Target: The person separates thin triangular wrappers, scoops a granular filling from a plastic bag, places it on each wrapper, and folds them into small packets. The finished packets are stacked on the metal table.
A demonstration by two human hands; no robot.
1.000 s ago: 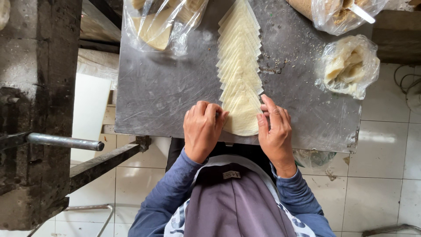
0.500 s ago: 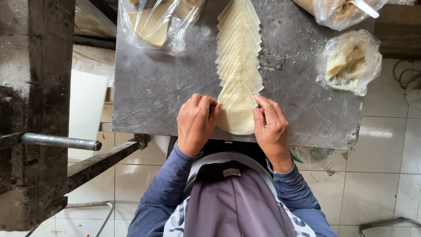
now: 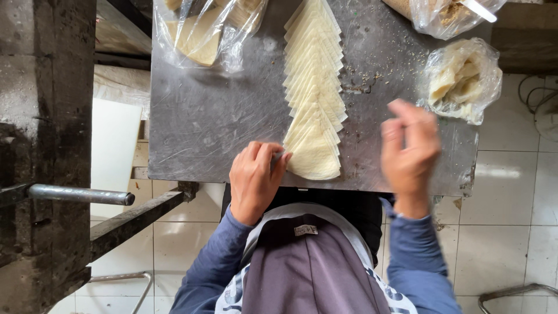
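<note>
Two hands: both belonged to one person seen from above, at the near edge of a metal table.
Left hand: curled, fingertips pressed on the near left corner of the wrapper stack; whether the fingers pinched a sheet or only rested on it could not be told.
Right hand: lifted clear of the table, well right of the stack, blurred by motion; fingers loosely bent, nothing seen in them, though the blur left the palm side unclear.
Wrapper stack: pale, thin dough sheets fanned in an overlapping row down the middle of the table; the nearest sheet lay close to the near edge, and the far end ran out of the top of the frame.
Left bag: clear plastic at the far left of the table, holding more pale sheets; its top was cut off.
Small bag: crumpled clear plastic right of the stack, with a pale lump whose nature was hard to make out.
Top-right bag: mostly cut off, brownish contents, a white stick-like handle across it.
Crumbs: scattered just right of the stack.
Metal bar: round, jutting from a dark frame on the left, below table level.
Floor: pale tiles.
</note>
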